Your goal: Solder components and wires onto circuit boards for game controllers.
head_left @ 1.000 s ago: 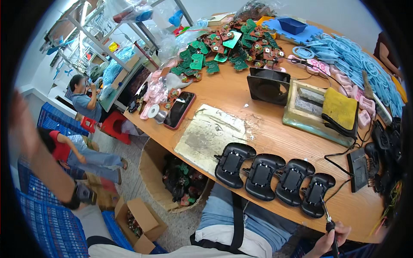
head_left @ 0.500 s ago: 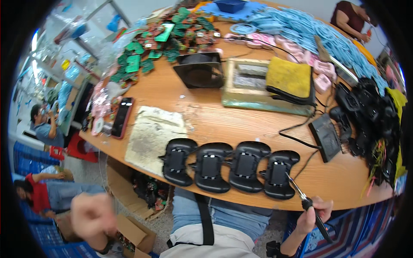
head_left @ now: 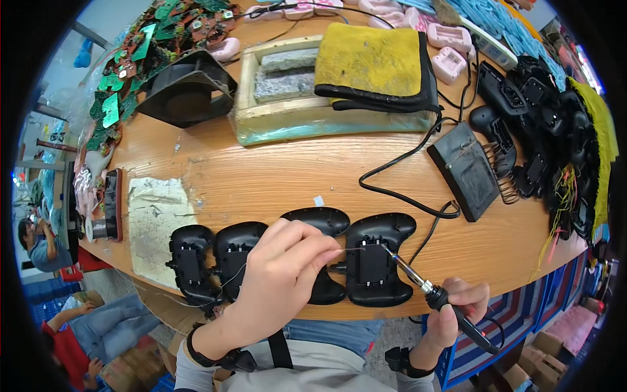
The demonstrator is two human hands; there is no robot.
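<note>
A: What are you working over, and who is around you?
B: Your table (head_left: 281, 166) has a wood-grain top, with a pale, stained board (head_left: 155, 215) toward your left. Beyond its left end are a person in red (head_left: 62, 346) and, farther off, a person in blue-grey (head_left: 43, 248). Cardboard boxes (head_left: 548, 356) sit low on your right.

A: And the containers?
B: Across from you is a wood-framed box (head_left: 274, 121) with clear film on its front. Grey blocks (head_left: 284, 85) lie in it, and a folded yellow cloth (head_left: 371, 62) covers its right part. A black square frame (head_left: 186, 91) stands just left of it; green and brown circuit boards (head_left: 111, 108) pile up beyond that.

A: Where are your hands, and the piece you're on?
B: Four black controllers line the near edge, and you're at the rightmost controller (head_left: 367, 264). Your left hand (head_left: 277, 274) partly hides the others — its thumb and forefinger pinch a thin wire (head_left: 353, 249) aimed at that controller. Your right hand (head_left: 439, 336) has its fingers closed round a soldering iron (head_left: 434, 295), tip at the right side of the controller's central panel — whether it touches, I cannot tell.
</note>
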